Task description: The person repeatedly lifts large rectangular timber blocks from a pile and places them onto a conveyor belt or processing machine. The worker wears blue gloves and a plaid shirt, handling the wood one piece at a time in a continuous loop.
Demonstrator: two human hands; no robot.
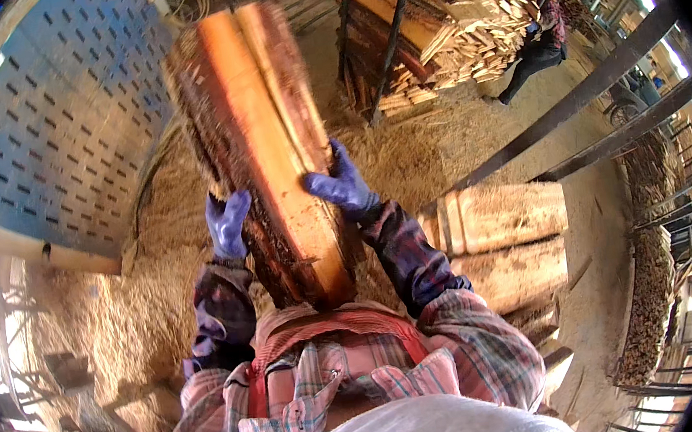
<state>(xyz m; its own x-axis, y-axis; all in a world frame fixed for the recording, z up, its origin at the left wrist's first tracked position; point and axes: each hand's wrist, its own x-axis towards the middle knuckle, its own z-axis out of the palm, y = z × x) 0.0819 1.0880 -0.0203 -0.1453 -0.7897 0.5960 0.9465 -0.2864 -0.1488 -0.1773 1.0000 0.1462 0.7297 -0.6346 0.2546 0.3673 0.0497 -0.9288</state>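
A bundle of rough wooden slabs [280, 147] with dark bark edges and orange-yellow faces stretches lengthwise in front of my chest, its near end close to my body. My left hand [229, 222], in a blue-purple glove, is closed against the bark along the left side. On the right side my right hand [345, 184], gloved alike, grips the edge, its thumb lying over the top face. The fingers under the slabs are hidden on both sides. How many slabs are in the bundle cannot be made out.
A blue slotted metal panel [58, 120] stands at the left. Sawdust [176, 208] covers the ground. Squared timbers [509, 241] lie at my right, with slanting dark bars [572, 116] beyond. A large board stack [461, 27] rises at the far right, near another person [535, 48].
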